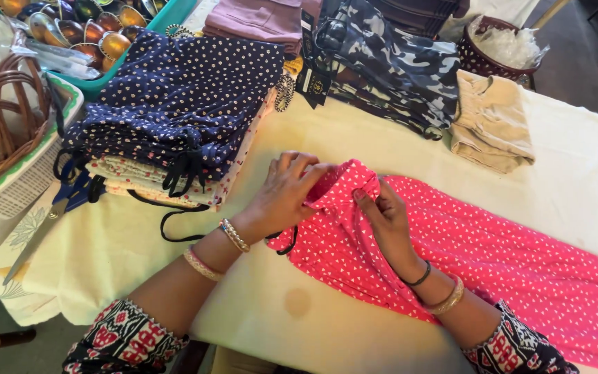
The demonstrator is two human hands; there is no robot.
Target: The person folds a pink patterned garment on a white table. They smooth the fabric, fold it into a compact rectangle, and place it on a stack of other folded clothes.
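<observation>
A pink garment (493, 256) with small white dots lies stretched across the cream tablecloth (576, 180), running to the lower right. My left hand (286, 194) pinches the bunched waistband end of it, fingers curled over the fold. My right hand (385, 215) grips the same waistband from the other side, thumb tucked into the fabric. A black drawstring (286, 244) pokes out under my left wrist. Both wrists wear bangles.
A stack of folded garments topped by navy dotted cloth (174, 104) sits at the left, with blue-handled scissors (57, 208) beside it. Camouflage clothes (396, 69), a beige folded piece (489, 121), a wicker basket (1, 118) and a tray of shiny bowls (84, 28) stand behind.
</observation>
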